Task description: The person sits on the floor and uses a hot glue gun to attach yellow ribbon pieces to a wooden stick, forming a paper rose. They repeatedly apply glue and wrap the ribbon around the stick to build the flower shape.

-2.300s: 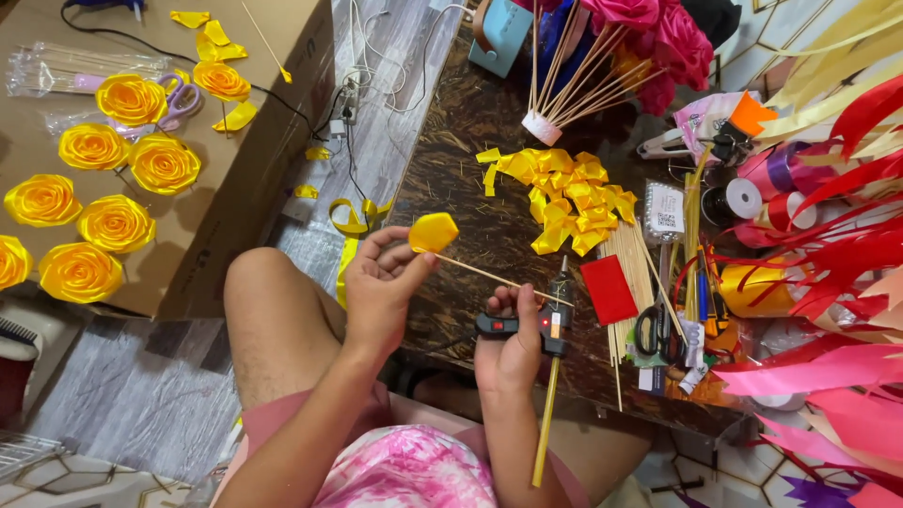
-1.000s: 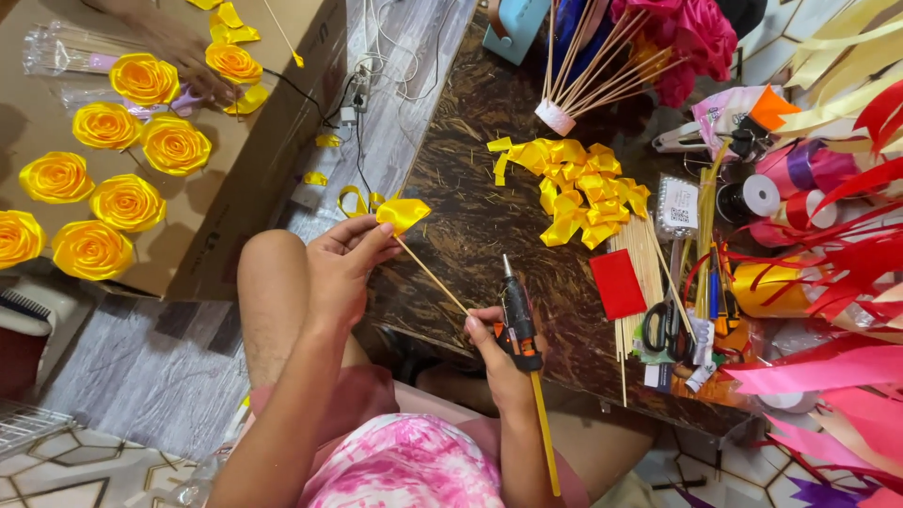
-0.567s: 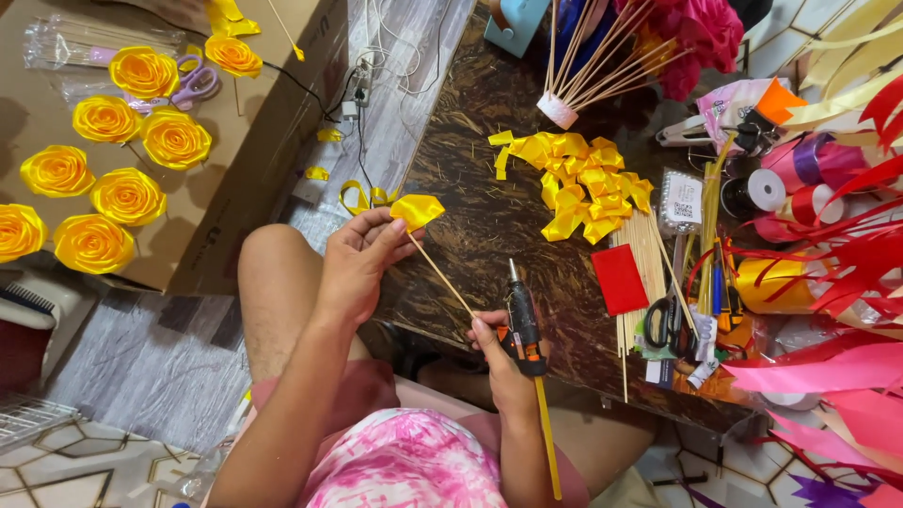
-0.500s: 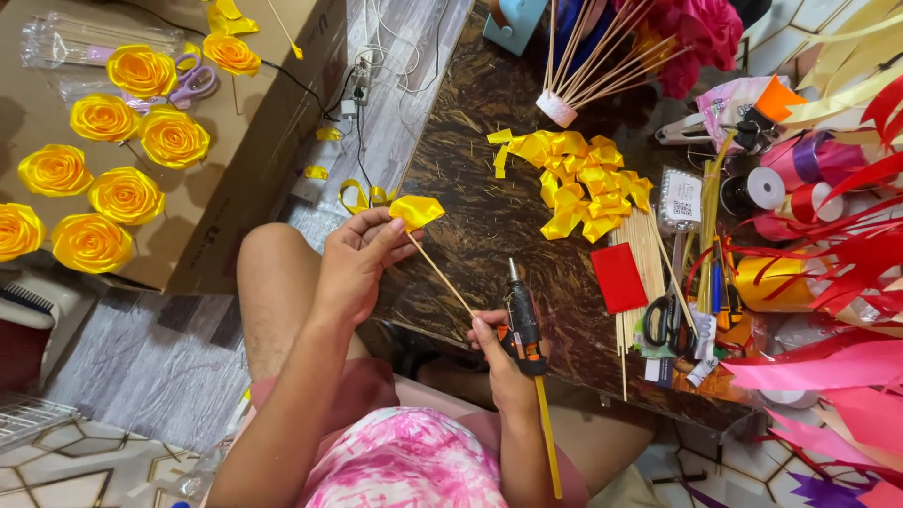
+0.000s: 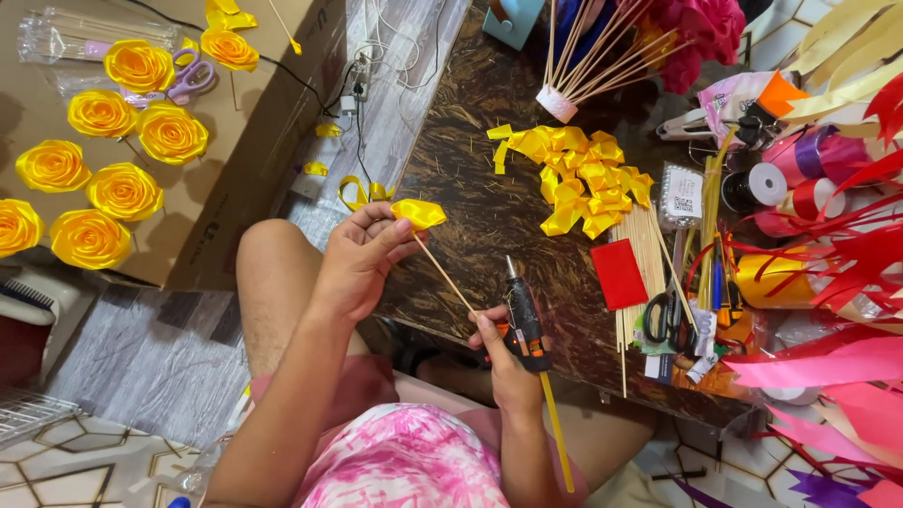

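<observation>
Right now the left hand [image 5: 362,263] pinches a folded yellow ribbon petal [image 5: 419,214] at the top of a thin wooden stick [image 5: 447,277], fingers closed round the fold. The right hand [image 5: 503,353] is clenched on a glue gun [image 5: 523,315] with a yellow glue stick [image 5: 557,433] trailing out behind it, and it seems to steady the stick's lower end as well, though the exact contact is hard to make out.

To do this well, I'd judge the petal should stay pressed snug against the stick's tip, fingertips kept off the spot where hot glue would land, and the gun's nozzle brought close rather than dabbed from afar.

Running diagonally, the stick's long axis goes from the petal end, up beside the left hand's fingertips, down to the right hand, above the edge of the dark worktop [image 5: 470,179]. Meanwhile the gun's nozzle points up and away from the body. Just beyond both hands lies a heap of yellow petals [image 5: 578,179].
</observation>
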